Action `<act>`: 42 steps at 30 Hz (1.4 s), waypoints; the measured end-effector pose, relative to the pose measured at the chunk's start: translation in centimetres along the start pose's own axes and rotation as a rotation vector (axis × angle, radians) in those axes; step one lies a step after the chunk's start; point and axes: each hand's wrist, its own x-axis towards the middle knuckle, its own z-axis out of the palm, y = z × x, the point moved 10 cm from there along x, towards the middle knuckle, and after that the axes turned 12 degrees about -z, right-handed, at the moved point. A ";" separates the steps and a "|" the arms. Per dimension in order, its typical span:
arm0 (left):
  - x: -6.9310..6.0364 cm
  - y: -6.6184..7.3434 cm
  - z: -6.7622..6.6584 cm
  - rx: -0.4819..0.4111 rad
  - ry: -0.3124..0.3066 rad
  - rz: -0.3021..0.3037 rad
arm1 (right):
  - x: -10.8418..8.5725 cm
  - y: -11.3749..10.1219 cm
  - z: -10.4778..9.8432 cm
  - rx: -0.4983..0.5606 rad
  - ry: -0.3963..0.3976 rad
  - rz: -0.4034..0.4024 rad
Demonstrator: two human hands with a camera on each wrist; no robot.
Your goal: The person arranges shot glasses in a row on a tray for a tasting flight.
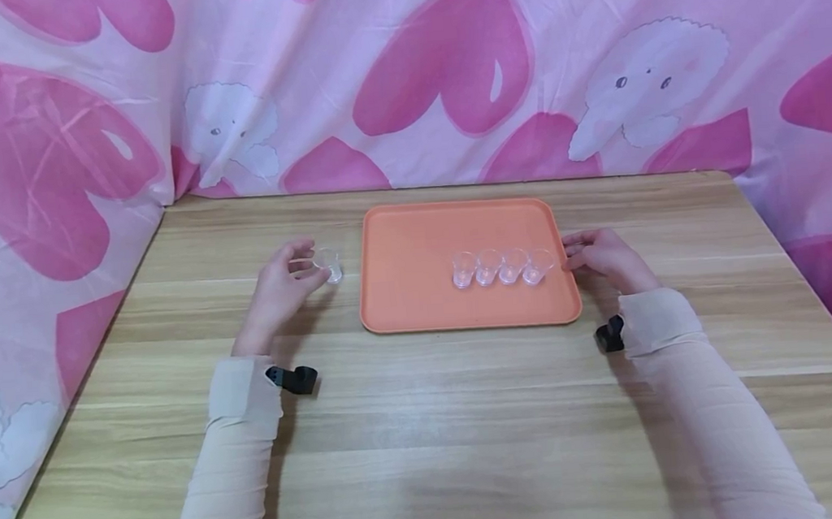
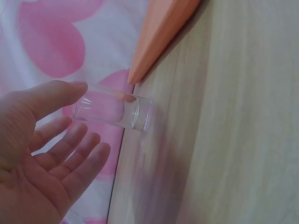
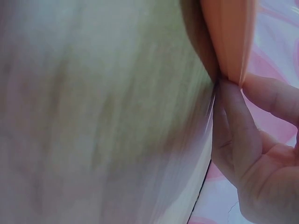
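My left hand (image 1: 279, 291) is left of the orange tray (image 1: 420, 312), with thumb and index finger at opposite sides of the rim of a small clear cup (image 1: 333, 271). In the left wrist view this cup (image 2: 112, 109) is upright, base toward the table, while the other fingers are loosely bent. At the tray's right edge my right hand (image 1: 610, 259) pinches the rim. The right wrist view has the thumb on one side of the tray edge (image 3: 231, 42) and fingers on the other. Several matching clear cups (image 1: 486, 269) stand in a row on the tray's right half.
Beneath everything is a wood-grain table (image 1: 429, 421). A pink cloth with hearts (image 1: 444, 54) hangs along its back and sides. Each wrist carries a small black camera mount, one by the left sleeve (image 1: 239, 395) and one by the right sleeve (image 1: 663, 321).
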 end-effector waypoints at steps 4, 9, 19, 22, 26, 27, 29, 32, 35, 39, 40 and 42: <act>0.2 -0.2 0.0 0.018 0.005 -0.007 | 0.0 0.0 0.0 -0.010 0.006 0.005; 0.4 -0.2 0.2 0.029 0.005 -0.008 | 0.1 0.0 0.0 -0.008 0.009 0.004; 0.3 0.0 0.4 0.025 0.009 -0.014 | 0.0 0.0 0.1 0.004 0.004 0.023; 0.3 0.0 0.4 0.027 0.012 -0.018 | 0.0 0.0 0.1 0.011 -0.001 0.025; 0.3 0.0 0.5 0.021 0.009 -0.021 | 0.0 0.0 0.1 0.004 -0.002 0.022; 0.4 -0.1 0.5 0.017 0.007 -0.023 | 0.0 0.0 0.1 0.001 -0.003 0.022; 0.5 -0.2 0.5 0.008 0.005 -0.026 | 0.0 0.1 0.1 -0.004 -0.003 0.021; 0.6 -0.3 0.6 -0.004 0.004 -0.028 | 0.1 0.1 0.1 -0.010 0.000 0.015; 0.6 -0.3 0.6 -0.012 0.008 -0.029 | 0.1 0.0 0.0 -0.005 0.004 -0.007; 0.7 -0.4 0.5 -0.022 0.014 -0.037 | 0.1 -0.2 0.0 0.001 0.002 -0.020; 0.7 -0.4 0.5 -0.024 0.015 -0.042 | 0.1 -0.2 0.0 0.000 0.000 -0.016; 0.7 -0.4 0.5 -0.031 0.017 -0.052 | 0.1 -0.1 0.0 -0.004 -0.003 -0.001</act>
